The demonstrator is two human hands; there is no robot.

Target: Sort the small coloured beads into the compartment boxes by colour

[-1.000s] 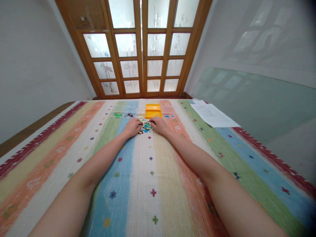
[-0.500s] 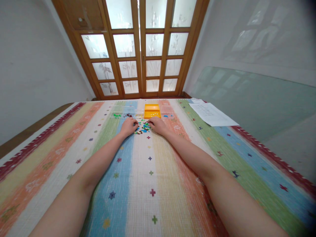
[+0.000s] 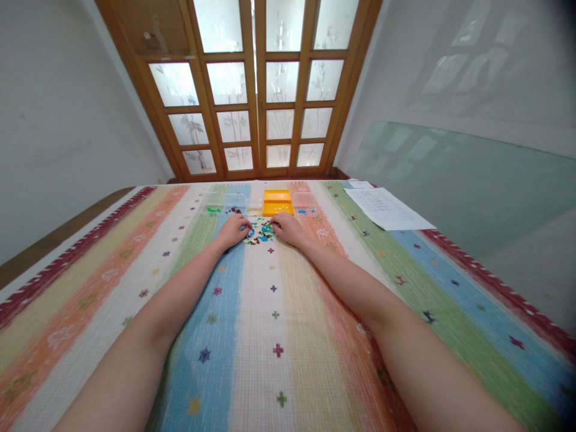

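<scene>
A loose pile of small coloured pieces (image 3: 261,231), in blue, green, dark brown and pale yellow, lies on the tablecloth between my hands. My left hand (image 3: 233,230) rests at the pile's left edge, its fingers curled together at the pieces. From the right side, my right hand (image 3: 288,228) reaches in with its fingertips bent close together over the pile. Whatever sits between the fingertips of either hand is too small to make out. Just beyond the hands stands an open yellow box (image 3: 278,202) with a few pale pieces inside.
Beside the yellow box stand clear boxes: one with green pieces (image 3: 213,210), one with dark brown pieces (image 3: 233,210), one with blue pieces (image 3: 306,211). Printed paper (image 3: 380,207) lies at the far right of the striped tablecloth (image 3: 261,336). A glass-paned door (image 3: 258,90) is behind.
My left hand has shifted very slightly to the left at the pile's edge. My right hand stays nearly in place, and the boxes have not moved.
</scene>
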